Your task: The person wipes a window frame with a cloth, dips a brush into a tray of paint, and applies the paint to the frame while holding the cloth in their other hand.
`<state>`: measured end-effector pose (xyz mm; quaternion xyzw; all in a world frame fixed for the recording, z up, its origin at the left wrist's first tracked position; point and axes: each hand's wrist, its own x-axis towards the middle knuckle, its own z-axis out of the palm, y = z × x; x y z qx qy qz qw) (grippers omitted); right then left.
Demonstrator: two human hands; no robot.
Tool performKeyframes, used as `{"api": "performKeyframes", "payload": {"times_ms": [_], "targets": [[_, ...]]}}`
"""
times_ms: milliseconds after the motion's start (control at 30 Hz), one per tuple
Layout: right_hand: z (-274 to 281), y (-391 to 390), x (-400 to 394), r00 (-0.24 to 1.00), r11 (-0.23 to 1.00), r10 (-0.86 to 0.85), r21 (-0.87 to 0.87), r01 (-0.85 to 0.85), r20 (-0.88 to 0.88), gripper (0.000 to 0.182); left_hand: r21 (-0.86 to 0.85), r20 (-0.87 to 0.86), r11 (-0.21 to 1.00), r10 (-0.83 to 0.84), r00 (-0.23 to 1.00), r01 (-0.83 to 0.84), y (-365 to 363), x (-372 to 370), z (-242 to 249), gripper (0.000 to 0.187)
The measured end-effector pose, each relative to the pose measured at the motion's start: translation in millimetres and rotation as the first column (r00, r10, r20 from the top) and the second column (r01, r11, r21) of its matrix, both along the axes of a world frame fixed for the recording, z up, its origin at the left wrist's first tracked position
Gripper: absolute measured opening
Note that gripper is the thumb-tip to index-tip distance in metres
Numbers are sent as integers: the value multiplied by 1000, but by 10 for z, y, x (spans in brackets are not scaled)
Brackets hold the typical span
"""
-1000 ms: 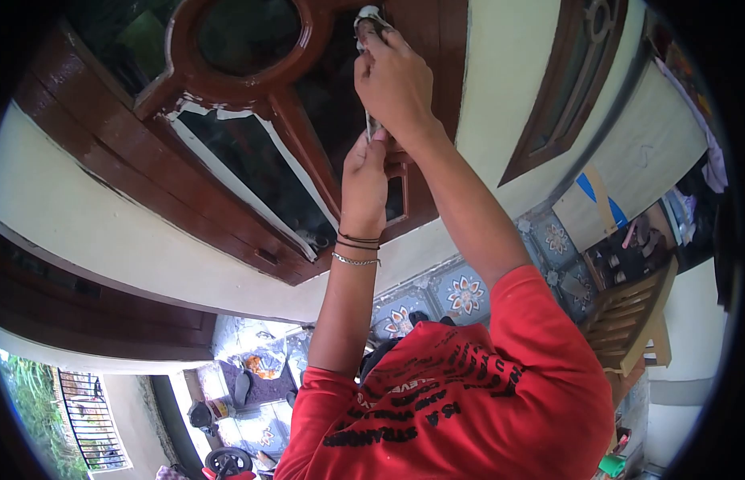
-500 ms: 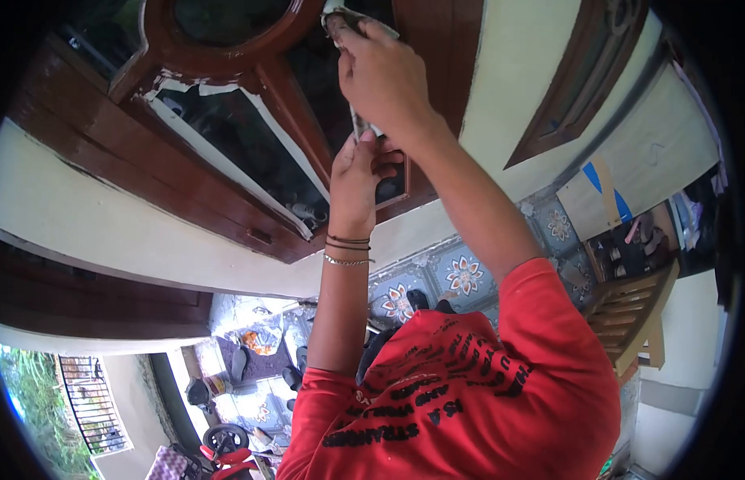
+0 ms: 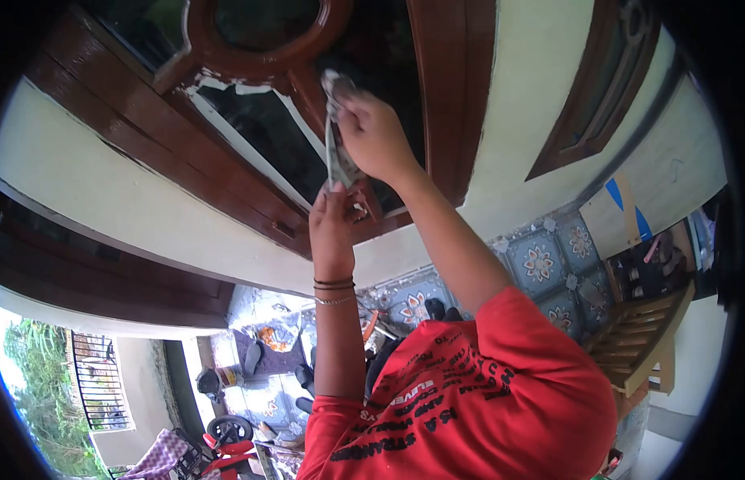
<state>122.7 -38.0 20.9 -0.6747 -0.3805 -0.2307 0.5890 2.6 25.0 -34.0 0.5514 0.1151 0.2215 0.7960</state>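
Observation:
A crumpled whitish-grey strip of paper (image 3: 335, 160) stretches between my two hands in front of the dark glass of a brown wooden frame. My right hand (image 3: 379, 138) is closed around its bunched upper part, slightly blurred. Lower down, my left hand (image 3: 332, 214), with dark bands and a chain at the wrist, pinches the strip's bottom end between thumb and fingers. Beside them, a glass pane (image 3: 260, 132) has ragged white masking strips (image 3: 240, 152) along its edges. The glossy brown frame (image 3: 308, 100) has a round opening above.
Patterned floor tiles (image 3: 536, 262) lie below, with a wooden slatted bench (image 3: 640, 340) at the right. Sandals, a can (image 3: 216, 380) and a plastic bag with orange contents (image 3: 275, 338) are on the floor. A red motorbike (image 3: 228, 452) stands at lower left.
Both hands have come lower with the paper strip, and my left hand has shifted slightly left. More of the strip shows between them. The camera view has shifted slightly.

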Motion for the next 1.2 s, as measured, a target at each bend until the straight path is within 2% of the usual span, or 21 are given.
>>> {"api": "performKeyframes", "payload": {"times_ms": [33,67,100,133,167,233,300,367,500,567,633,667,800,867,900,967,1033,1067,1100,1167,1200], "targets": [[-44,-73,-13,970,968,225,134,-211,-96,30,13,14,1000,-1,1000,1,-32,-4,12,28],[-101,-156,-43,971,967,225,142,-212,-80,30,70,-12,994,80,997,-79,-76,-7,22,34],[-137,-261,-116,879,914,390,233,-334,-273,32,125,-32,980,162,986,-157,-106,-14,41,41],[-158,-362,-172,720,840,539,341,-422,-436,34,158,-59,976,160,985,-149,-138,-39,98,51],[-160,-452,-207,726,840,539,342,-421,-427,34,162,-50,976,156,986,-146,-158,-31,121,51],[-157,-629,-253,430,608,794,594,-527,-430,38,154,38,982,103,994,-107,-217,-13,170,53],[-147,-788,-283,405,578,815,632,-516,-415,40,147,54,989,22,998,-29,-248,-30,231,53],[-134,-944,-315,239,378,926,742,-553,-293,42,225,73,970,-108,991,89,-269,-36,273,48],[-127,-1161,-371,185,282,959,795,-537,-215,45,273,107,928,-291,951,253,-370,-163,413,41],[-125,-1221,-386,203,294,955,805,-516,-218,45,279,142,927,-298,944,250,-503,-234,553,40],[-126,-1275,-391,219,303,951,809,-504,-220,45,158,102,971,-194,976,177,-579,-269,681,37],[-143,-1311,-397,229,296,951,829,-475,-209,44,195,145,973,-149,978,119,-574,-241,679,34],[-361,-1413,-406,246,323,938,868,-377,-242,39,223,187,970,-137,973,94,-589,-221,724,31],[-444,-1464,-412,241,318,940,879,-354,-243,37,360,184,929,-163,969,88,-613,-194,739,35],[-463,-1491,-423,235,364,926,864,-348,-296,36,362,180,928,-166,970,92,-637,-184,768,35],[-563,-1512,-452,233,407,910,851,-332,-344,36,152,115,967,-223,968,204,-708,-144,850,36],[-803,-1428,-485,77,464,882,830,-310,-465,46,156,106,963,-237,966,219,-753,-34,843,38],[-888,-1384,-538,44,470,868,792,-389,-494,57,201,114,956,-237,965,212,-793,33,830,39],[-878,-1364,-599,57,467,873,799,-379,-484,57,246,121,948,-239,964,204,-824,102,811,42],[-822,-1353,-666,83,386,914,787,-482,-397,55,276,103,941,-231,967,196,-886,198,787,48],[-825,-1332,-607,42,351,924,802,-484,-379,47,326,58,920,-249,967,217,-929,211,818,49]]}}
